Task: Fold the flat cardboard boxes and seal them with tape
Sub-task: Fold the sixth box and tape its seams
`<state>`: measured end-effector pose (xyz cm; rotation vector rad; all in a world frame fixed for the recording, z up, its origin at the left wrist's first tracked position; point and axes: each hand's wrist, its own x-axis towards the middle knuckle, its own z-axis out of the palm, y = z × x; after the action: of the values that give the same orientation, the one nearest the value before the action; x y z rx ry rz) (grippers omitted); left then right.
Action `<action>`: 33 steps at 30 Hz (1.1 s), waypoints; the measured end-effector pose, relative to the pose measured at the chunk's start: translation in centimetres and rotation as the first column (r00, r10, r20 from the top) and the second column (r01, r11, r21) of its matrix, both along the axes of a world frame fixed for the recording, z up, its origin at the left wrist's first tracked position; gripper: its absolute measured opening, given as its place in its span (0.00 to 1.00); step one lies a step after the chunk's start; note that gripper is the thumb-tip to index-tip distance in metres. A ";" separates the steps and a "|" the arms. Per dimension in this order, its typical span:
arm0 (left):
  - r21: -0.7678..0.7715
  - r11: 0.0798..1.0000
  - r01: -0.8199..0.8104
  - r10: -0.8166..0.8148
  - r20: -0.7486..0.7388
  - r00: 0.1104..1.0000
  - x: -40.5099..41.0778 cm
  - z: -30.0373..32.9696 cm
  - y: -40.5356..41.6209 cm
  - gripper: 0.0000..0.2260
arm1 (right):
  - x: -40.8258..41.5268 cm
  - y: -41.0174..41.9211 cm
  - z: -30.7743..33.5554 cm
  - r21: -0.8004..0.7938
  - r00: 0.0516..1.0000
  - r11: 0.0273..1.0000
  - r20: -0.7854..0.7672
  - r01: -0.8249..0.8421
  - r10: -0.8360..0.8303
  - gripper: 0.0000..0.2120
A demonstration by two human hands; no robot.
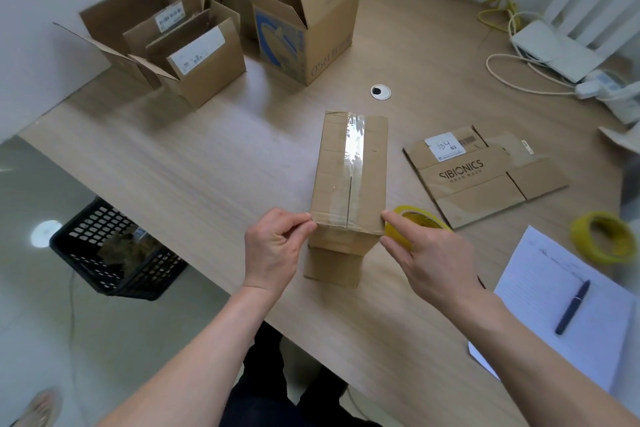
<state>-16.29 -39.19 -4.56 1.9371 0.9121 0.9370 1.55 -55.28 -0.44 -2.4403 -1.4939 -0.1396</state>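
Note:
A tall brown cardboard box (349,180) stands in the middle of the table, with a strip of clear tape (354,142) down the seam of its top face. My left hand (277,246) pinches the box's near left top corner between thumb and forefinger. My right hand (426,253) touches the near right top corner with its forefinger and holds a yellow tape roll (415,222) beneath its fingers. A flattened cardboard box (481,173) printed SIBIONICS lies to the right.
Several open cardboard boxes (204,55) stand at the table's far left. A second yellow tape roll (602,236), paper sheets (568,305) with a pen (573,305), and a white device with cables (554,48) lie on the right. A black basket (114,250) sits on the floor.

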 end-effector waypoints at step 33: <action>0.224 0.937 0.268 -0.190 -0.317 0.929 2.9 -1.9 1.8 0.25 | 2.4 1.7 -0.3 -0.031 0.892 0.999 -0.451 0.013 -0.025 0.09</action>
<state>-13.34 -37.40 -6.46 2.3993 0.7224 0.6703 3.93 -53.62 -0.75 -2.2929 -1.2651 0.4219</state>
